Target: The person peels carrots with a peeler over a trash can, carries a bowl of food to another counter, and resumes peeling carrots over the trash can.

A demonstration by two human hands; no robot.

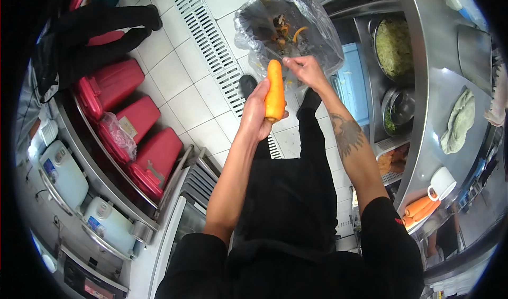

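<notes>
An orange carrot (274,92) lies along the palm of my left hand (257,110), its narrow end pointing away from me. My left fingers are closed around its thick end. My right hand (305,70) is pinched around a thin metal tool (275,54), beside the carrot's narrow tip. The tool's blade reaches out over the bin, and its exact kind is too small to tell. Beneath both hands stands a bin lined with a clear plastic bag (327,31). Orange peelings (300,33) and dark scraps lie inside it.
On the right, a steel counter (431,97) holds a green cloth (458,121), a white mug (442,183) and several carrots (422,210). Shelves under it hold a pot of shredded food (394,50) and a blue lid (353,82). Red bins (156,161) and another person's legs (114,26) are left.
</notes>
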